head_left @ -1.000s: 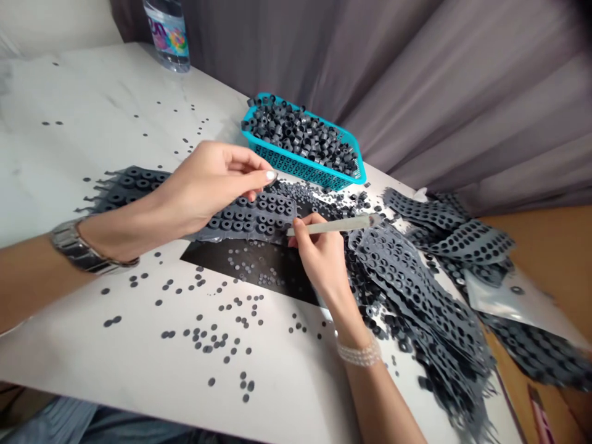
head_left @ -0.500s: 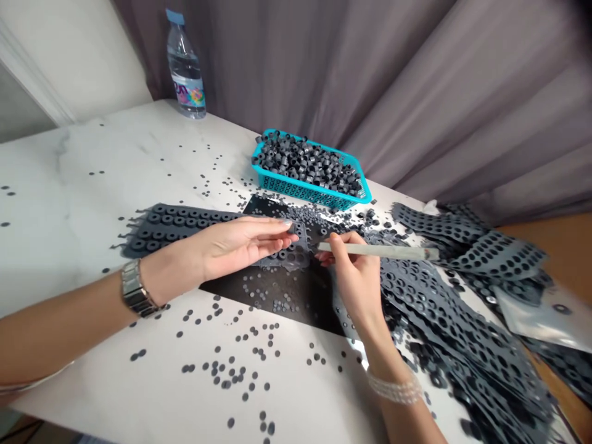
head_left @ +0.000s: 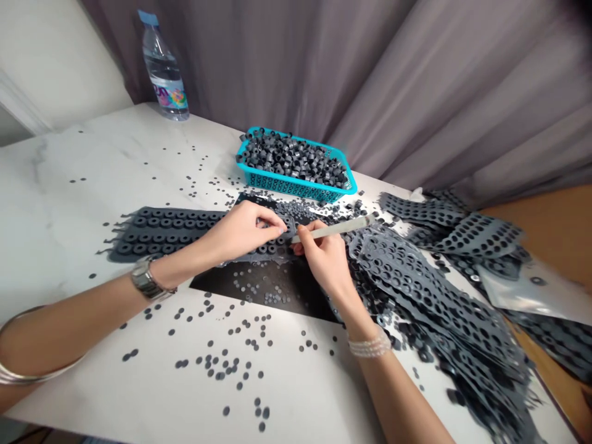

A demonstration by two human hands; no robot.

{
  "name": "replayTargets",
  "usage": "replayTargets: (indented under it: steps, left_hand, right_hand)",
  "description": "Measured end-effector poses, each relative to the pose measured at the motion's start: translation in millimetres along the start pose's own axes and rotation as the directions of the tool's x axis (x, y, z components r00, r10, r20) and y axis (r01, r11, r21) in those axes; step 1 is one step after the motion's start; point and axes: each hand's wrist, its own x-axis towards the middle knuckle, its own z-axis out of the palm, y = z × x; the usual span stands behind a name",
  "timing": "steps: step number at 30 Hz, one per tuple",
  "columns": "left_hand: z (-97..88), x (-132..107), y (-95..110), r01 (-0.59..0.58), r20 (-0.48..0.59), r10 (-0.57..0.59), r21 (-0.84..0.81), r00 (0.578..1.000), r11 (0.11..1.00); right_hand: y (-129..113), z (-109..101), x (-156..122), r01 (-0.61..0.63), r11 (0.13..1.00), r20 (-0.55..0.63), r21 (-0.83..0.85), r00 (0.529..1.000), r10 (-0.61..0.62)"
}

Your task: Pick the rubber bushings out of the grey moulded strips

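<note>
A dark grey rubber sheet (head_left: 180,231) with rows of raised rings lies on a black mat (head_left: 296,287). My left hand (head_left: 245,231) rests over its right part, thumb and fingertips pinched together near that end. Whatever sits between those fingertips is too small to make out. Beside it, my right hand (head_left: 324,253) grips a pale, slim pen-like tool (head_left: 342,227), its back end pointing up and right. The tool's tip is hidden by the fingers, close to the sheet's right end and the left fingertips.
Behind the mat stands a turquoise basket (head_left: 298,182) heaped with small black rubber rings. Perforated grey sheets (head_left: 416,277) are piled on the right, near a clear plastic bag (head_left: 522,290). Small dark discs (head_left: 226,370) are scattered over the white table. A water bottle (head_left: 165,77) stands at the back left.
My left hand has gone from loosely extended fingers to a pinch over the sheet. The right hand with the tool has moved left, close to the left fingertips. The view has shifted slightly.
</note>
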Motion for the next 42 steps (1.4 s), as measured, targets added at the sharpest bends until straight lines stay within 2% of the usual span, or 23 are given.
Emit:
replayTargets:
  steps: [2,5,7,10,14,16,18,19,21,22,23,24,26,29,32,38,42]
  left_hand:
    - [4.9,2.7,-2.7,-0.112,0.031,0.108,0.288,0.994,0.951]
    - [12.0,6.0,-14.7,-0.248,0.093,0.232,0.469,0.968,0.848]
    - [15.4,7.0,-22.6,-0.294,0.125,0.269,0.508,0.955,0.81]
    - [18.6,7.7,-27.4,-0.305,0.146,0.269,0.537,0.952,0.786]
    - [21.7,8.6,-21.5,-0.299,0.143,0.264,0.54,0.954,0.787]
    - [20.6,7.5,-15.0,-0.275,0.105,0.258,0.519,0.96,0.81]
    - [15.4,5.0,-7.6,-0.211,-0.026,0.247,0.436,0.969,0.875]
    - [11.3,3.7,-4.4,-0.167,-0.129,0.224,0.348,0.966,0.923]
    - [1.5,2.2,-0.6,-0.094,-0.312,0.099,0.03,0.945,0.995]
    - [-3.2,2.3,-0.3,-0.061,-0.333,-0.008,-0.196,0.943,0.979]
    - [-7.3,2.8,-1.0,-0.02,-0.291,-0.115,-0.424,0.95,0.906]
    - [-10.3,3.5,-2.4,0.031,-0.206,-0.195,-0.606,0.959,0.794]
    - [-12.9,4.6,-5.8,0.147,-0.02,-0.265,-0.792,0.964,0.593]
    - [-10.9,3.2,-7.1,0.274,0.158,-0.291,-0.866,0.943,0.418]
    - [-8.2,0.1,-3.0,0.332,0.255,-0.296,-0.91,0.92,0.247]
    - [-9.3,-2.5,0.4,0.309,0.244,-0.292,-0.93,0.925,0.2]
    - [-9.9,-3.1,-2.2,0.285,0.217,-0.298,-0.936,0.93,0.208]
  right_hand:
    - [1.1,0.8,-0.9,0.013,1.0,0.013,-0.007,1.0,-0.013]
    - [0.9,1.3,-1.1,0.022,1.0,0.023,-0.016,1.0,-0.022]
    - [0.0,1.6,-0.5,0.022,0.999,0.027,-0.024,0.999,-0.021]
    - [-2.7,2.4,0.3,0.024,0.998,0.031,-0.057,0.999,-0.022]
    - [-9.7,3.5,0.3,0.055,0.988,0.041,-0.147,0.998,-0.049]
    - [-12.9,3.6,0.3,0.063,0.98,0.04,-0.189,0.998,-0.057]
    - [-14.2,3.5,0.6,0.046,0.979,0.034,-0.198,0.999,-0.04]
    - [-13.9,3.6,0.8,0.031,0.981,0.033,-0.191,0.999,-0.025]
    - [-11.1,3.9,1.1,0.0,0.987,0.033,-0.162,0.999,0.005]
    - [-9.0,4.1,1.1,-0.012,0.99,0.031,-0.141,0.999,0.016]
    - [-6.5,4.2,1.1,-0.021,0.993,0.024,-0.113,0.999,0.023]
    - [-4.0,4.2,0.9,-0.029,0.996,0.01,-0.079,1.0,0.029]
    - [0.3,3.5,0.6,-0.047,0.999,-0.038,-0.002,0.998,0.047]
    - [3.8,0.2,0.4,-0.078,0.992,-0.114,0.098,0.989,0.089]
    - [4.6,-3.6,0.3,-0.102,0.979,-0.131,0.174,0.983,0.126]
    - [0.7,-4.7,-3.3,-0.095,0.971,-0.102,0.219,0.988,0.119]
    - [-7.7,-2.2,-7.9,-0.064,0.995,0.001,0.076,0.998,0.064]
